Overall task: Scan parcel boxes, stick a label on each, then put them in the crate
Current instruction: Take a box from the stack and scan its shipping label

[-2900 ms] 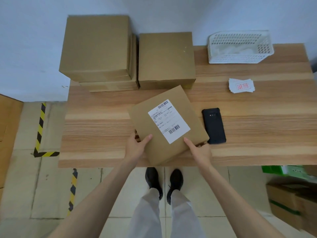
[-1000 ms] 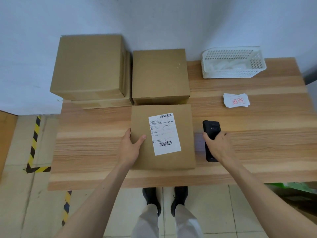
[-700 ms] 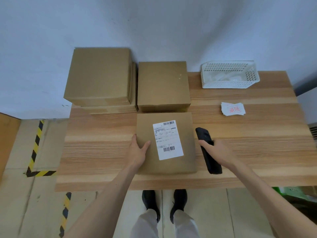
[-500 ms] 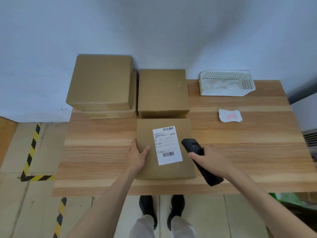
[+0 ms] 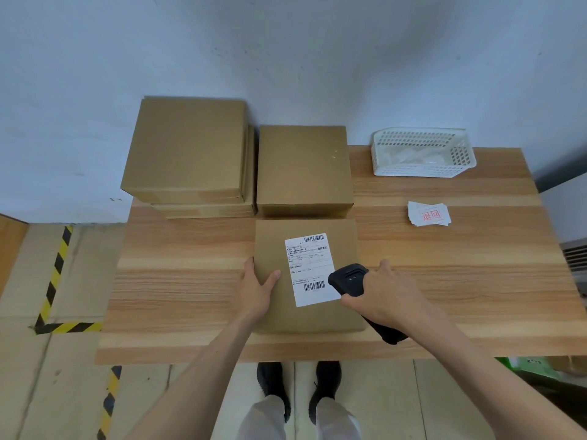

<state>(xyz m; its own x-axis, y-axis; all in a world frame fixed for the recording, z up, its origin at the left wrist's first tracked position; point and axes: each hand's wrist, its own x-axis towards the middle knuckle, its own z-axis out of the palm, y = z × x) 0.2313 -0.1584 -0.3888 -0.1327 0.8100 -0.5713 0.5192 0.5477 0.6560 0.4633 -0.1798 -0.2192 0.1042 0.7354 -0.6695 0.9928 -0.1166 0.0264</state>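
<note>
A flat brown parcel box (image 5: 317, 315) lies on the wooden table (image 5: 444, 281) near its front edge. A white shipping label (image 5: 309, 262) with two barcodes is stuck on its top. My left hand (image 5: 257, 289) grips the box's left edge, thumb on top. My right hand (image 5: 379, 296) holds a black handheld scanner (image 5: 347, 279) over the box's right side, its head beside the label's lower barcode. A small stack of white stickers with red characters (image 5: 429, 214) lies on the table at the right.
A stack of brown boxes (image 5: 187, 154) stands at the table's back left, with another brown box (image 5: 303, 166) beside it. A white plastic basket (image 5: 422, 152) sits at the back right. Cardboard boxes and something green (image 5: 533, 365) lie on the floor at the lower right.
My right hand picked the scanner up off the table and carried it left over the box to the label. My left hand stays on the box's left edge.
</note>
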